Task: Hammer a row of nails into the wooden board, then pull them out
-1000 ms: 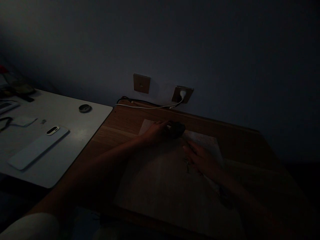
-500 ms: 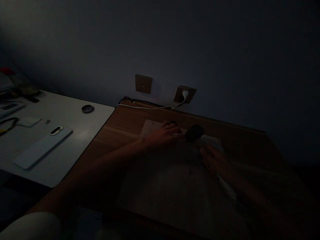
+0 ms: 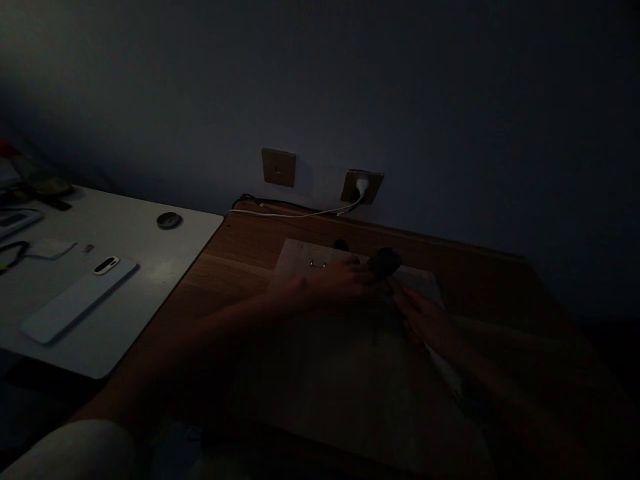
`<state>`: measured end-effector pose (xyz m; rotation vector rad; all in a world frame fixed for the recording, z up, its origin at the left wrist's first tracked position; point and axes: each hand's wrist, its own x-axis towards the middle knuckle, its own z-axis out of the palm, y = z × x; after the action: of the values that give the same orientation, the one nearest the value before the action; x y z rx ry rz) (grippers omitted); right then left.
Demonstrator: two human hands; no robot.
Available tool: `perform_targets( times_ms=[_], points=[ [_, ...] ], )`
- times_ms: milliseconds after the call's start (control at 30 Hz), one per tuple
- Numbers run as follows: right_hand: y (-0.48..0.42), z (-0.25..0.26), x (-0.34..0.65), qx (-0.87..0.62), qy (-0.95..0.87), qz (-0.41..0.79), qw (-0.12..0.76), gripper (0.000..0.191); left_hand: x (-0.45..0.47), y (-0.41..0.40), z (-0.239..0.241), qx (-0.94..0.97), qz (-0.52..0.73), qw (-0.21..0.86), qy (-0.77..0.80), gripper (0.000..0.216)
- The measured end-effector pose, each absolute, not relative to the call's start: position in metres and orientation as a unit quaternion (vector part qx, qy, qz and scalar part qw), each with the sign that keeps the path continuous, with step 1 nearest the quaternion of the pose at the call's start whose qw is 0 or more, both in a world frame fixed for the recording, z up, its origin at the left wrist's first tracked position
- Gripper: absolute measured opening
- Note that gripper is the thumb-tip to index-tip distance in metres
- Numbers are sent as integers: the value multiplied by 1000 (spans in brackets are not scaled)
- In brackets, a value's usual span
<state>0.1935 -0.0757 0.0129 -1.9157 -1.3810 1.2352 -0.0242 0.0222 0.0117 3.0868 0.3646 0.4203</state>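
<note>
The room is very dark. A pale sheet of paper lies on the wooden desk. My left hand reaches across the sheet's far edge, its fingers closed on a small dark object whose shape I cannot make out. Just to the right, my right hand rests on the paper with fingers stretched out, holding nothing. A small metal staple or clip shows near the sheet's far left corner. Another small dark thing sits just behind the paper.
A white table adjoins the desk on the left, carrying a white phone, a small round dark item and cables at its far left. The wall holds a switch plate and a socket with a white plug; its cable runs along the desk's back.
The dark object went from the sheet's far middle to further right, with my left hand following it. My right hand slid right and away over the paper. The staple now shows.
</note>
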Motion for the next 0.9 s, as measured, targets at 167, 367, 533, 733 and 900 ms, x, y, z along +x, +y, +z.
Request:
perform_targets(
  times_ms=[167,367,533,733,900],
  points=[
    [-76,17,190,-691,-502,462,236,46,-44,41,10,933,185,118,287,23],
    [-77,17,188,-696,-510,448,234,42,-45,34,11,913,181,153,332,25],
    [-77,13,190,-694,-503,453,243,44,-51,32,9,906,184,154,348,27],
    [-78,11,190,-688,-501,460,254,38,-54,31,5,922,178,121,321,21],
    [-76,20,180,-683,-506,462,252,43,-53,33,3,910,183,135,346,22]
  ],
)
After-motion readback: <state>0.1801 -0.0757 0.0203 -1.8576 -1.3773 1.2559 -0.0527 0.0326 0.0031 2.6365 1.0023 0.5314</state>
